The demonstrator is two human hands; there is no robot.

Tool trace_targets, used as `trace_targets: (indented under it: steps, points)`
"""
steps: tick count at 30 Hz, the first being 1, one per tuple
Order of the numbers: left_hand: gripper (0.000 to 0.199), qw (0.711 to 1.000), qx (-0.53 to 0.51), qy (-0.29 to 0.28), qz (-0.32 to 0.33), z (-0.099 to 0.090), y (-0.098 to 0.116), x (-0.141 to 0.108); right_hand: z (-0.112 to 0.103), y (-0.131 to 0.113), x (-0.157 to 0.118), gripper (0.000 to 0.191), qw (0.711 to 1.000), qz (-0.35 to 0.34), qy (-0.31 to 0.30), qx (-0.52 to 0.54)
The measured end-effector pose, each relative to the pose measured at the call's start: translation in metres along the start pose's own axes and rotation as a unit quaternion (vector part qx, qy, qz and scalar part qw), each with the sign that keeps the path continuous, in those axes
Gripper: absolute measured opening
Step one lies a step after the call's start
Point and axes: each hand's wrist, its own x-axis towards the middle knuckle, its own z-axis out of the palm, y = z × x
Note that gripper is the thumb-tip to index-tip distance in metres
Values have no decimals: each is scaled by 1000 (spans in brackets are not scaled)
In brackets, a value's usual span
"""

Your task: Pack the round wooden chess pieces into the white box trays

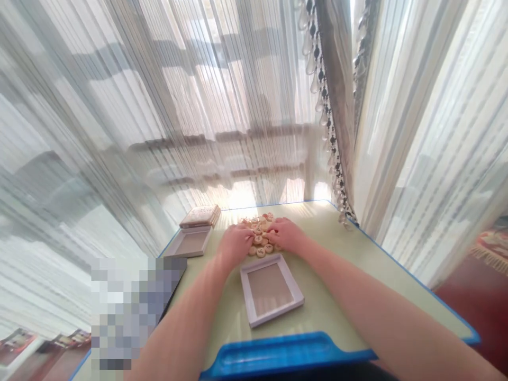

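A loose heap of round wooden Chinese chess pieces (260, 238) with dark markings lies toward the far side of the table, between my two hands. My left hand (234, 242) presses against the heap's left side, its fingers bent around pieces there. From the right, my right hand (289, 234) reaches in, thumb and fingers curled at the edge pieces. Some pieces are hidden under the fingers. Nearer to me, between my forearms, lies a shallow white box tray (246, 288) with a grey-brown bottom, turned slightly askew.
Another shallow white box part (206, 243) lies at the left, with a flat folded bundle (199, 216) behind it. A pixelated dark-edged object (159, 301) is at left. The pale table (357, 270) has a blue rim and blue front ledge (273, 352). Sheer curtains (222, 106) hang behind.
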Motion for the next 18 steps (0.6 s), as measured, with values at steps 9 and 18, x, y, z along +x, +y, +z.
trace_targets:
  steps: [9, 18]
  points:
    - [28, 999, 7, -44, 7, 2, 2, -7, 8, 5, 1, 13, 999, -30, 4, 14]
    - [36, 997, -28, -70, 10, 5, 5, -11, 0, 5, -6, 20, 997, -38, -34, 57]
